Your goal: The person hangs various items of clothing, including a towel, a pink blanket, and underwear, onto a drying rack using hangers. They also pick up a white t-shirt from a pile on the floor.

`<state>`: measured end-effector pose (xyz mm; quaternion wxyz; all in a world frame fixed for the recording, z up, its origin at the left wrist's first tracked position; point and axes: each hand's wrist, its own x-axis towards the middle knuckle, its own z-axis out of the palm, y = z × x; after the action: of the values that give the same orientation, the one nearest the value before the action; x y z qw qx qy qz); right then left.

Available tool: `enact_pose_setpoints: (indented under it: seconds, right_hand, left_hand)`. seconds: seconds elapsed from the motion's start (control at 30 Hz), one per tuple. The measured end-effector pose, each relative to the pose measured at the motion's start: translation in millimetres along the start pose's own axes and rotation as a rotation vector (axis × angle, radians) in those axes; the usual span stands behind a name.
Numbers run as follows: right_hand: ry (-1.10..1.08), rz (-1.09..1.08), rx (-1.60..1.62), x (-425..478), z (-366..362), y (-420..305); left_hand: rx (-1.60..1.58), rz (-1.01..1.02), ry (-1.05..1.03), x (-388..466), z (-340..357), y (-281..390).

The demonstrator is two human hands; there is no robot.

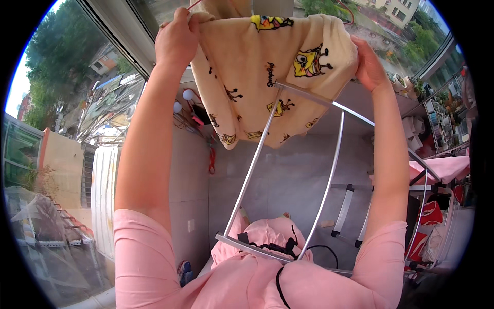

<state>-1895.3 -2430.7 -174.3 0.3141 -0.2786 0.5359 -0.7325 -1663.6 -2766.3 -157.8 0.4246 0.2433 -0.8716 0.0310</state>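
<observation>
A cream plush garment or cloth [239, 58] with yellow cartoon figures hangs spread between my raised hands. My left hand [178, 40] is closed on its upper left corner, beside a thin red hanger wire [194, 4]. At its upper right edge, my right hand [368, 63] holds the fabric, fingers partly hidden behind it. Another piece of red hanger wire [352, 14] curves above that side. The cloth's lower part hangs behind the top of a silver metal rack [335, 127], whose bars stretch from the cloth down to my waist.
Window glass [58, 77] runs along the left. A folding stepladder [343, 210] stands at the lower right, near red and white items [430, 212]. Pink cloth [444, 168] lies on the right, below shelves with small goods [449, 112]. White balls [188, 94] sit by the left wall.
</observation>
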Motion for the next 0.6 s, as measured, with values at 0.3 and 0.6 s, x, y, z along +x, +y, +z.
enact_pose_setpoints:
  seconds: [0.3, 0.6]
  right_hand:
    - [0.546, -0.565, 0.019, 38.9, -111.6, -47.8]
    - [0.580, -0.228, -0.629, -8.9, -97.6, 34.9]
  left_hand:
    - [0.099, 0.141, 0.038, 6.8, -12.3, 0.0]
    - [-0.358, -0.178, 0.058, -25.8, 3.0, -30.1]
